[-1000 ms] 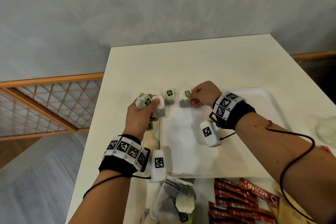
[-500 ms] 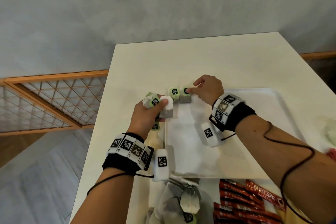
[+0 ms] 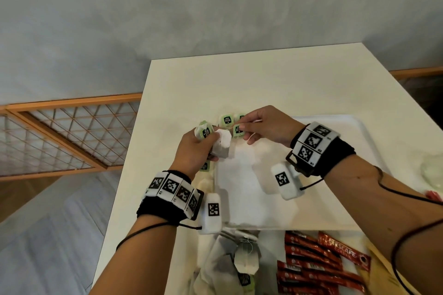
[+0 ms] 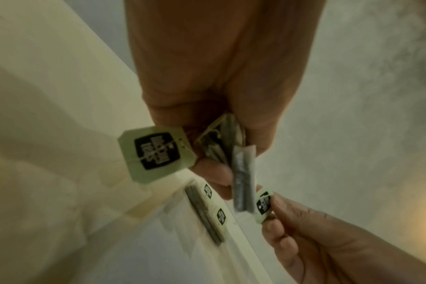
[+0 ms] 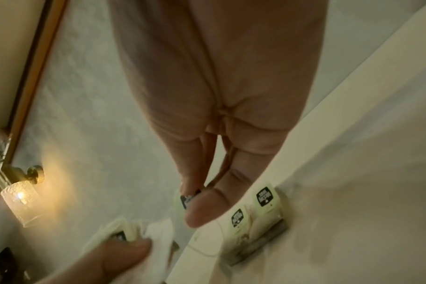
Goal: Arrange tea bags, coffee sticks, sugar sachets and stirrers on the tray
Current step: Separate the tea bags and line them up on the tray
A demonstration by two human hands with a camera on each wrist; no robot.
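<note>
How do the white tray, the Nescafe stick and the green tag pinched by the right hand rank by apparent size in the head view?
1. white tray
2. Nescafe stick, nearer the camera
3. green tag in the right hand

A white tray (image 3: 340, 127) lies flat on the table. At its far left corner two tea bags (image 3: 227, 120) with pale green tags stand side by side against the rim. Just near of them a bunch of white tea bags (image 3: 223, 145) is held above the tray's left edge, one green tag (image 3: 237, 130) pulled off to the right on its string. Near the tray's near edge lies a loose heap of more tea bags (image 3: 245, 258), and to its right a fan of red coffee sticks (image 3: 311, 268).
</note>
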